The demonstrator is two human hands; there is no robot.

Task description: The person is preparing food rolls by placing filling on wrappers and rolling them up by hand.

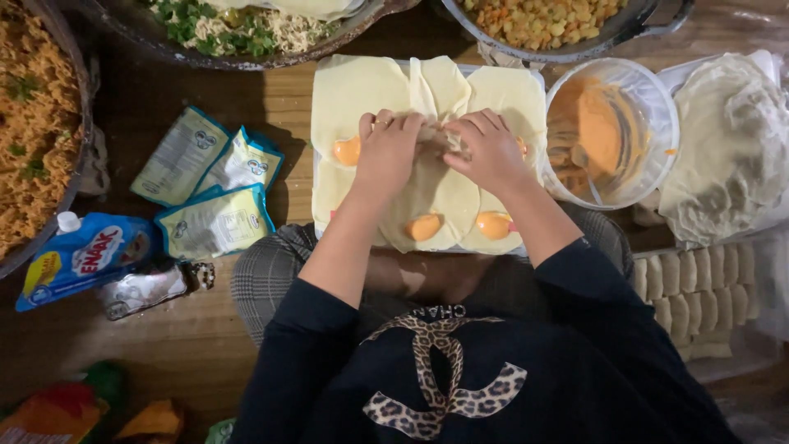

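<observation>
At the centre of the frame the left hand (386, 152) and right hand (491, 152) meet over a pale dough sheet (431, 193) on a white tray (318, 185), each grip pinched on the gathered dough edge between them. The step in hand looks like folding the wrapper shut around its filling. The next move seems to call for pressing that seam flat without tearing, clear of the orange sauce dabs (424, 227) lower on the sheets; the sauce tub (612, 131) stands to the right
</observation>
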